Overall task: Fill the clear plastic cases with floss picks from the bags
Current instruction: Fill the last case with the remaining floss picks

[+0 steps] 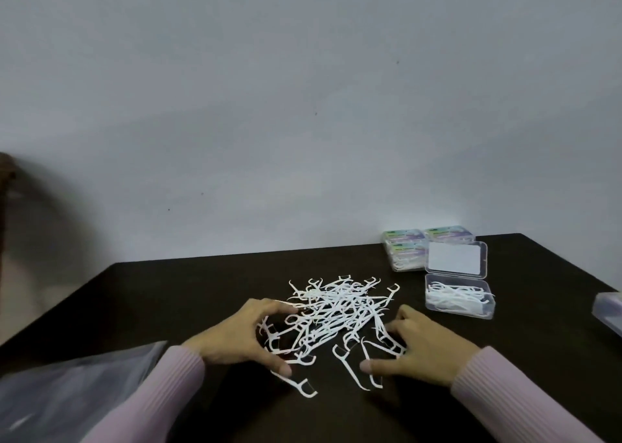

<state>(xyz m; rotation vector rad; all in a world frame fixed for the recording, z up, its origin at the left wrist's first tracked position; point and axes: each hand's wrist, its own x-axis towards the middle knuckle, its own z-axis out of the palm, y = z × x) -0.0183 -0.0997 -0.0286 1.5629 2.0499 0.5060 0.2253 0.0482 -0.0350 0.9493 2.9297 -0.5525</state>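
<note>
Two hands are working the pile from either side: the left hand (240, 336) is cupped on the left edge with fingers curled over a few picks and thumb low near the front, and the right hand (409, 346) mirrors it on the right, fingers bent down onto the picks there. Honestly I can't tell if either one has really pinched anything or is just raking the stuff together. The loose floss picks (336, 311) sit in a tangled heap right between the hands on the dark table (168, 294), with a few strays at the near edge, one just in front of the left thumb. Biggest risk from here, I'd say, is the tangle: the hooked heads catch on each other, so lifting a bunch could drag extras along and scatter them, or drop some on the way over. The open case (459, 299) is off to the right and a bit further back, well apart from the pile, lid up and already partly loaded, so any carry has to cross bare table. Overstuffing it could also stop the lid from closing. Behind it sit the filled cases (409, 249) with coloured labels, stacked against the wall. A clear bag (77, 385) lies at the left near the sleeve, and another clear case (611, 309) pokes in at the far right edge.
</note>
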